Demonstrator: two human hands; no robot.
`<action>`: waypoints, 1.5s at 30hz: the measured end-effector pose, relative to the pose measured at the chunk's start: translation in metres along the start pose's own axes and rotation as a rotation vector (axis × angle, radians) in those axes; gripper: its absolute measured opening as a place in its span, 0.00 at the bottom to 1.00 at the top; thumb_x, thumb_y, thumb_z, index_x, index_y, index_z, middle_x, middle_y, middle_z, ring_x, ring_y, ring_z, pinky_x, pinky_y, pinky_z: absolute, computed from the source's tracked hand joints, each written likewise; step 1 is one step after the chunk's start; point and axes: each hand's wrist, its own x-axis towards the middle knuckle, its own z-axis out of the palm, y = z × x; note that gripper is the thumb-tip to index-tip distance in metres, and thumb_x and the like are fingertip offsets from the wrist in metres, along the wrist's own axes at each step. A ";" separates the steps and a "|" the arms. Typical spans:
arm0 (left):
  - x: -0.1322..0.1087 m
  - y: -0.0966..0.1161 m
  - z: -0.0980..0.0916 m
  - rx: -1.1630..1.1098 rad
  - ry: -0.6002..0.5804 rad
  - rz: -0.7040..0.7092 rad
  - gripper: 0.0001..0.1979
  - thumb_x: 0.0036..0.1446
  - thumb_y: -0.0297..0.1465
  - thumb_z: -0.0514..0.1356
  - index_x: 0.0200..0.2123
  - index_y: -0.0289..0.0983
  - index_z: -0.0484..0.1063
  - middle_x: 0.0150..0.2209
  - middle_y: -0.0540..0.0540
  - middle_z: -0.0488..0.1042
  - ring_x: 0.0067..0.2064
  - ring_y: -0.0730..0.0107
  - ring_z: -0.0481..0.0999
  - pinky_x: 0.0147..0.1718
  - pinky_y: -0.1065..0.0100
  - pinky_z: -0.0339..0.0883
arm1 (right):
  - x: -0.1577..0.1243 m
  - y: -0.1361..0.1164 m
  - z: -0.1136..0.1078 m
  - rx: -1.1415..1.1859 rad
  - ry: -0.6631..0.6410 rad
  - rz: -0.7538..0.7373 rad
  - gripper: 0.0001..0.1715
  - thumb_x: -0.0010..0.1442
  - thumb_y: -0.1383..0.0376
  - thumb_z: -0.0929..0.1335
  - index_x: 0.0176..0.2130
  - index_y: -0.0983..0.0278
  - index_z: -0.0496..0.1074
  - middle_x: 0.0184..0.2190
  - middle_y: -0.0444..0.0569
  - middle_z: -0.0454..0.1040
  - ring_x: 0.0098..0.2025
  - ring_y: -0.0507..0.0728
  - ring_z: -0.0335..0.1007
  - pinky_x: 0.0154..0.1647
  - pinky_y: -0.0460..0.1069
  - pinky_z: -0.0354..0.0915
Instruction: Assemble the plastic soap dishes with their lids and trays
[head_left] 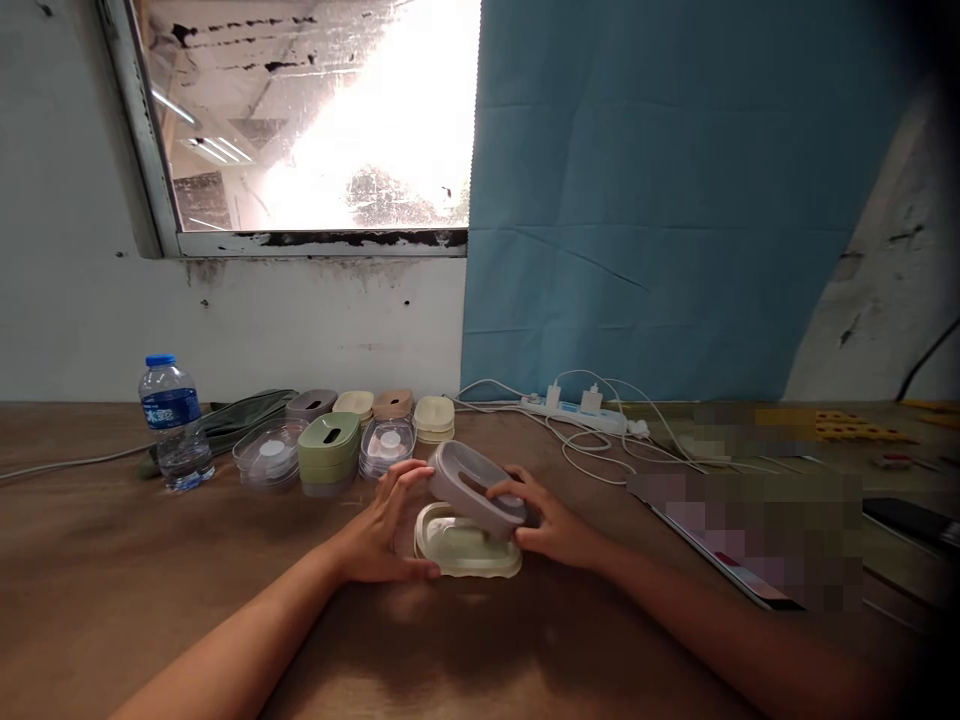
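**Grey shell [487, 515] tipped above a pale green tray [469, 558]**

The right hand [549, 520] has a closed grip on the grey shell's right end, some fingers over its slotted top and the thumb low on the side, probably to steady its tilt. The left hand [379, 530] is spread wide, fingertips at the shell's left end and thumb by the tray's near edge; it likely guides both, though how firmly I cannot tell. The tray lies on the tabletop [150, 620], well forward of the back edge.

Containers stand towards that edge, left of its middle, perhaps to be reachable yet beyond the forearms. Counted by stack or group: two clear [270, 452], two cream [435, 418], one green [328, 455], one tan [394, 404], one grey [311, 404]; the pieces within each cannot be counted surely. One bottle [174, 425] stands farther left; one power strip [577, 412] lies along the back edge, right of middle.
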 end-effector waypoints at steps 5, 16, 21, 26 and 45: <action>-0.001 -0.007 0.004 -0.051 -0.023 0.005 0.53 0.38 0.43 0.68 0.59 0.43 0.36 0.60 0.36 0.41 0.63 0.48 0.41 0.59 0.47 0.43 | -0.005 0.001 0.011 0.055 0.003 -0.007 0.26 0.37 0.70 0.63 0.40 0.61 0.71 0.50 0.50 0.59 0.53 0.62 0.58 0.55 0.53 0.52; -0.001 -0.005 0.002 -0.198 -0.149 -0.200 0.38 0.49 0.40 0.62 0.59 0.39 0.47 0.59 0.39 0.54 0.60 0.57 0.54 0.58 0.55 0.49 | -0.006 -0.002 0.013 0.135 -0.059 -0.117 0.29 0.38 0.75 0.61 0.40 0.61 0.75 0.54 0.49 0.59 0.58 0.62 0.54 0.59 0.54 0.48; -0.001 -0.009 0.004 -0.225 -0.159 -0.219 0.39 0.46 0.39 0.64 0.58 0.39 0.49 0.57 0.39 0.57 0.58 0.58 0.58 0.56 0.57 0.52 | -0.010 -0.001 0.011 0.060 -0.154 -0.054 0.38 0.40 0.75 0.62 0.52 0.60 0.66 0.57 0.51 0.55 0.59 0.61 0.50 0.59 0.55 0.48; 0.001 -0.001 0.000 -0.101 -0.224 -0.149 0.32 0.46 0.42 0.63 0.52 0.39 0.58 0.54 0.41 0.59 0.54 0.59 0.61 0.53 0.60 0.58 | -0.015 -0.005 0.011 0.003 -0.230 -0.070 0.45 0.43 0.71 0.67 0.59 0.59 0.53 0.60 0.52 0.48 0.61 0.61 0.45 0.60 0.56 0.47; 0.002 -0.055 -0.016 0.501 0.319 -0.188 0.11 0.60 0.29 0.49 0.39 0.39 0.71 0.39 0.45 0.75 0.43 0.60 0.70 0.46 0.59 0.56 | -0.015 -0.007 0.011 0.003 -0.209 -0.073 0.45 0.47 0.64 0.70 0.60 0.61 0.50 0.58 0.53 0.52 0.58 0.62 0.51 0.58 0.56 0.51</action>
